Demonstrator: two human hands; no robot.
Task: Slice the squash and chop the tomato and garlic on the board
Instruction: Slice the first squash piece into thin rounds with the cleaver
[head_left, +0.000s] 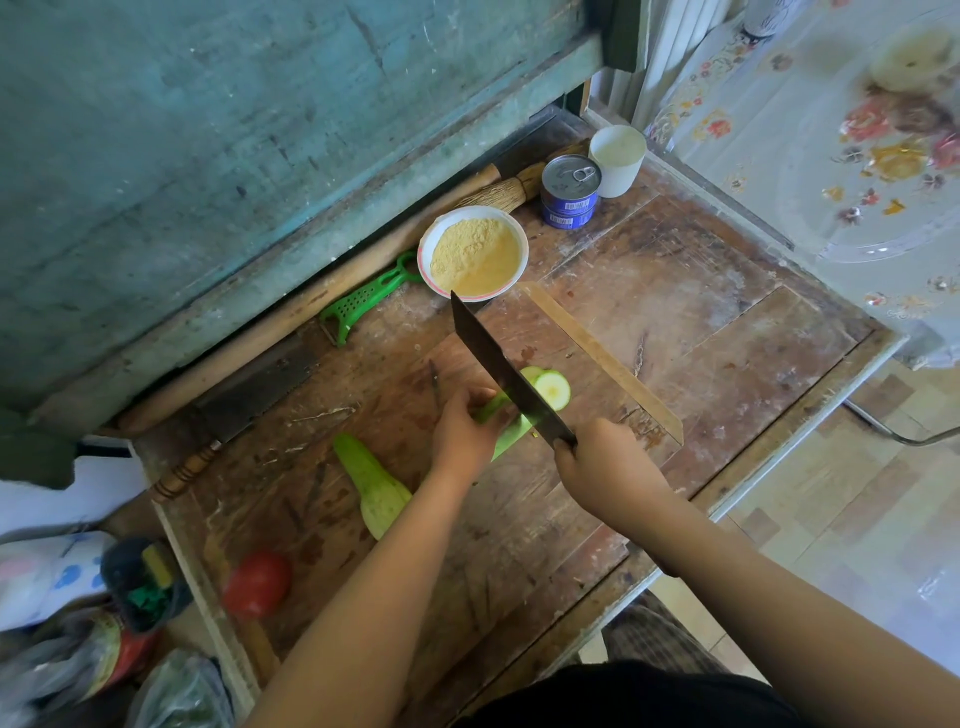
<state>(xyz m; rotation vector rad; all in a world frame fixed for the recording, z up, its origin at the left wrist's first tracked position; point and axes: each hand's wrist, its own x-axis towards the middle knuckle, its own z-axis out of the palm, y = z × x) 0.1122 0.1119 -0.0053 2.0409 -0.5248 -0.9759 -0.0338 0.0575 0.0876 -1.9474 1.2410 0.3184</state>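
On the wooden cutting board (582, 332) lies a pale green squash piece (511, 434), pinned down by my left hand (462, 434). My right hand (605, 467) grips the handle of a dark cleaver (498, 366), whose blade stands across the squash. Two cut round slices (551, 388) lie just beyond the blade. A second peeled squash piece (376, 486) rests to the left of my left forearm. A red tomato (257, 582) sits near the table's front left corner. No garlic is visible.
A white bowl of yellow powder (475, 254) stands behind the board, beside a green peeler (366, 299). A blue tin can (570, 189) and white cup (617, 158) are at the back. A rolling pin (291, 322) and saw (244, 402) lie along the wall. Bags and jars (119, 623) crowd the left.
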